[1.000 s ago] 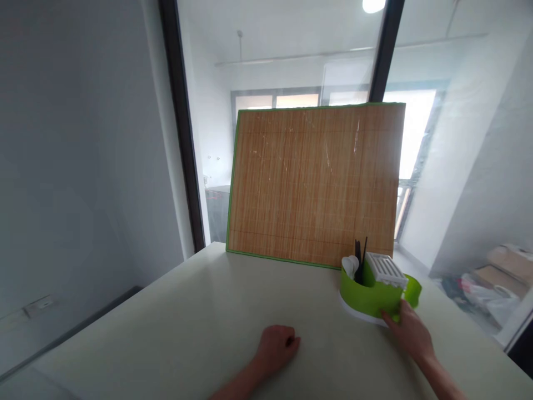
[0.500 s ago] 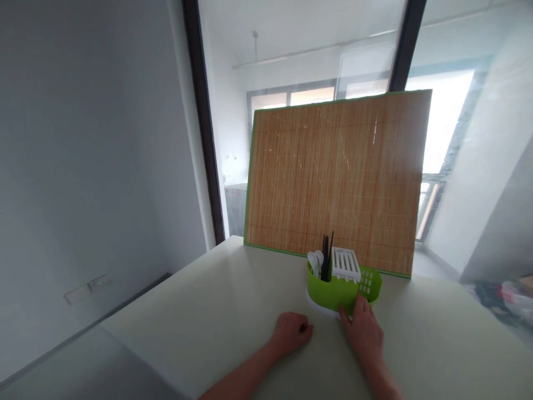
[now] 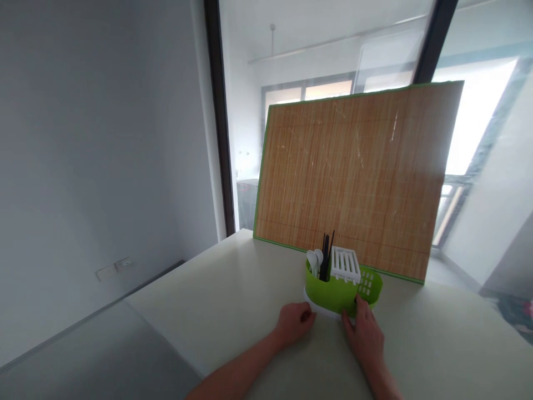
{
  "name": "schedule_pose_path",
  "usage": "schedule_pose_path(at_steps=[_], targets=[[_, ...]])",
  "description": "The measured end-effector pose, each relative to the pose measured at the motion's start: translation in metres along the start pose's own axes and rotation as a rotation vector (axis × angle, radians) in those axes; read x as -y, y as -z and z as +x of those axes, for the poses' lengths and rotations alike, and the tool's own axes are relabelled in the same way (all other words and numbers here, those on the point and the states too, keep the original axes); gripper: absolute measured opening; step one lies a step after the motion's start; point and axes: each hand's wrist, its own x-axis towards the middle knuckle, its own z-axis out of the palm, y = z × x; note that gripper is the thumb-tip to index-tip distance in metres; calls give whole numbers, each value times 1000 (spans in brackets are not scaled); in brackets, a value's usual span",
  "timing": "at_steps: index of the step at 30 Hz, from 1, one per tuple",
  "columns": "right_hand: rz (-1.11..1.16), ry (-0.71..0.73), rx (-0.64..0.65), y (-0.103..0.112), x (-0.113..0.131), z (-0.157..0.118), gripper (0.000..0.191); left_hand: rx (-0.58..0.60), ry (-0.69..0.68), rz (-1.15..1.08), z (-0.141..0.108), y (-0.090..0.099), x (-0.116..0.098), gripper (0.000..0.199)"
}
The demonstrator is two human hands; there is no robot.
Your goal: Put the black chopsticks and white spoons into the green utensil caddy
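A green plastic cutlery holder (image 3: pixel 328 294) with a white base stands on the white table (image 3: pixel 233 289). White spoons (image 3: pixel 313 261) and black chopsticks (image 3: pixel 326 258) stand upright in its left part. A slotted white rack (image 3: pixel 345 264) sits on top, and a perforated green basket (image 3: pixel 370 284) forms the right end. My right hand (image 3: pixel 366 336) has its thumb and fingers against the holder's front right, gripping it there. In a loose fist, my left hand (image 3: pixel 293 323) rests on the table at the front left of the white base; I see nothing inside it.
Behind the holder a large bamboo mat board (image 3: pixel 350 172) with green edging leans upright at the table's back. A glass partition with dark frames (image 3: pixel 219 111) is beyond it. On the left is a grey wall (image 3: pixel 104 139) with sockets (image 3: pixel 114 268).
My left hand has moved slightly forward, closer to the base of the holder. My right hand stays at the holder's front right. The camera view has turned a little left.
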Motion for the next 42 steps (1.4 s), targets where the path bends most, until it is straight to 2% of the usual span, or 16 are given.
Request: schedule_pose_path(at_steps=[3,5,7,9,12,15,18,20,25,31,36,39,42], targets=[[-39,17,19,3,6,-2,45,-206,51,-166,-3,11,-1,19],[-92,31,35,5,10,-4,42,-351,112,-232,2,25,-3,19],[-151,50,46,7,13,-5,39,-463,159,-241,15,45,-7,23],[-205,68,48,9,15,-5,38,-508,174,-179,35,67,-13,34],[-250,78,43,11,17,-5,37,-414,108,28,71,94,-25,58],[-255,79,46,12,17,-5,37,-222,26,274,102,104,-36,72],[-249,85,45,12,15,-5,36,-65,8,428,121,100,-45,65],[-246,94,42,11,14,-6,36,-27,-4,455,128,95,-48,55],[-258,111,32,6,11,-5,34,-44,-61,481,124,86,-53,36],[-278,113,21,6,11,-4,34,-26,-91,460,117,83,-52,41],[-269,106,41,11,14,-3,33,-24,-105,435,119,85,-51,37],[-270,106,41,11,14,-2,33,-83,-98,425,123,99,-53,36],[-260,112,49,10,12,-4,33,-180,-89,412,131,133,-56,39]])
